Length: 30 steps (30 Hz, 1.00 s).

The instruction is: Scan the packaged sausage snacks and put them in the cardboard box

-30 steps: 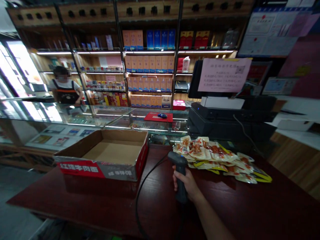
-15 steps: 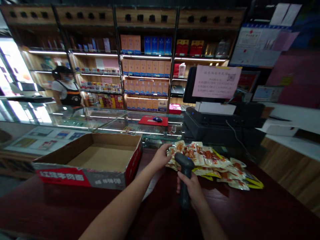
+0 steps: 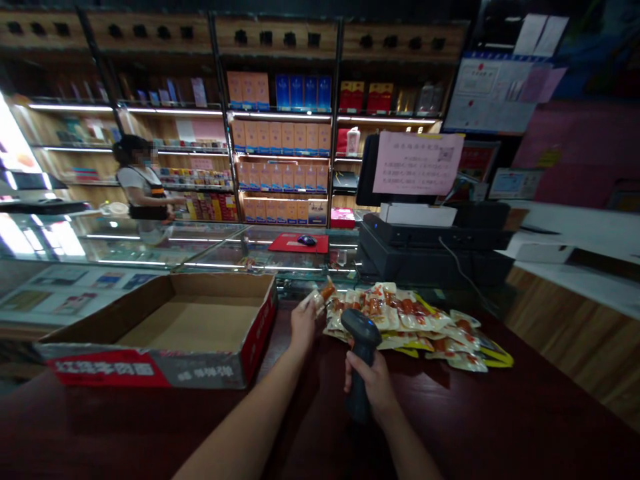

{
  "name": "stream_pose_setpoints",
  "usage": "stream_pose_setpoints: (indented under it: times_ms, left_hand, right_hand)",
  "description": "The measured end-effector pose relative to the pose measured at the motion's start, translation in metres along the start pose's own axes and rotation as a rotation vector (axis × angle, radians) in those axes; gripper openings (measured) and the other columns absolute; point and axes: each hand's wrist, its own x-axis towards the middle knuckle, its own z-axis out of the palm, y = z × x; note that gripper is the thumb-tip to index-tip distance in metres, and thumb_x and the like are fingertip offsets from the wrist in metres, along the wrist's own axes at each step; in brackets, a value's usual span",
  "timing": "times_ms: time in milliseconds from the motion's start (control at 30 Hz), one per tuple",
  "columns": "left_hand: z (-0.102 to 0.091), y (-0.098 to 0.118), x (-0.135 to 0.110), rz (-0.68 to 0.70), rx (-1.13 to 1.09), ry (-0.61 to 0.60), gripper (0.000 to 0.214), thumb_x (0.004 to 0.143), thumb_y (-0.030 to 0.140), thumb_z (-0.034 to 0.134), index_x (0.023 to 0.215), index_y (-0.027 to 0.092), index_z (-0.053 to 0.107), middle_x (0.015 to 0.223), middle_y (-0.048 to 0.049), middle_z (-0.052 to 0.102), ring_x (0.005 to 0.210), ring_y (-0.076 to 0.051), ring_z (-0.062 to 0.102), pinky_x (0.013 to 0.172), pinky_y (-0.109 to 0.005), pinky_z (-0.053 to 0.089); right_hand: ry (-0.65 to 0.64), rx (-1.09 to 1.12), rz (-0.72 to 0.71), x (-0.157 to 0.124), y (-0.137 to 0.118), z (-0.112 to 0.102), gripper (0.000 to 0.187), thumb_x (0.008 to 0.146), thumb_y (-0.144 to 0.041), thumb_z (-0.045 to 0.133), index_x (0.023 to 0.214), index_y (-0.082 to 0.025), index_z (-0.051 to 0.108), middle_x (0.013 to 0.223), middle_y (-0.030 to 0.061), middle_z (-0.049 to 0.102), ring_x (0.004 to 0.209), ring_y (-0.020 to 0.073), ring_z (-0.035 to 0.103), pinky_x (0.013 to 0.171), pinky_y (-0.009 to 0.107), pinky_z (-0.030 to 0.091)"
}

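My left hand (image 3: pixel 304 324) is closed on a small clear-and-white snack packet (image 3: pixel 324 293) with something orange-brown inside, held just left of the pile. My right hand (image 3: pixel 371 377) wraps round the handle of a dark barcode scanner (image 3: pixel 361 333), which stands upright in front of the pile with its head tilted forward. Behind the scanner lies a heap of similar snack packets (image 3: pixel 407 310), some with yellow edges. To the left, a shallow open cardboard box (image 3: pixel 205 363) with red and grey print rests on the dark table (image 3: pixel 310 437); its visible floor is bare cardboard.
A glass counter (image 3: pixel 240 233) runs behind, bearing a red mat (image 3: pixel 283 244) with a mouse (image 3: pixel 307 240). A monitor (image 3: pixel 367 170) with a pink notice stands above a black cash drawer (image 3: pixel 400 257). Another person (image 3: pixel 143 180) stands behind the counter at left.
My left hand has drawn a packet off the pile's left end and shifted left with it. The scanner stays in my right hand. The other person has turned sideways. The view has shifted slightly.
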Motion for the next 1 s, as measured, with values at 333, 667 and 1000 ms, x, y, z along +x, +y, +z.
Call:
stream_pose_setpoints:
  times_ms: [333,667,1000]
  left_hand:
    - [-0.051,0.010,0.001,-0.134,-0.252,0.154,0.017,0.086,0.024,0.047,0.094,0.013,0.057,0.093,-0.0090,0.066,0.076,-0.016,0.064,0.064,-0.029,0.054]
    - [-0.047,0.001,-0.009,-0.194,-0.310,-0.244,0.042,0.082,0.028,0.051,0.122,0.015,0.050,0.112,-0.0126,0.062,0.096,-0.022,0.061,0.083,-0.038,0.048]
    - [-0.043,0.009,-0.016,-0.176,-0.248,-0.228,0.036,0.083,0.026,0.046,0.117,0.017,0.054,0.114,-0.0110,0.062,0.102,-0.022,0.059,0.086,-0.038,0.046]
  right_hand:
    - [-0.258,-0.004,0.047,-0.006,0.003,-0.002,0.042,0.066,-0.038,0.070,0.095,-0.015,0.051,0.052,-0.0060,0.054,0.036,0.0092,0.050,0.037,0.023,0.045]
    - [-0.389,-0.040,0.072,-0.011,0.008,0.009,0.041,0.068,-0.039,0.068,0.095,-0.015,0.049,0.053,-0.0053,0.053,0.035,0.0096,0.049,0.035,0.022,0.041]
    - [-0.371,-0.073,0.078,-0.014,0.000,0.013,0.033,0.069,-0.037,0.066,0.088,-0.016,0.048,0.052,-0.0056,0.053,0.035,0.0096,0.049,0.037,0.021,0.040]
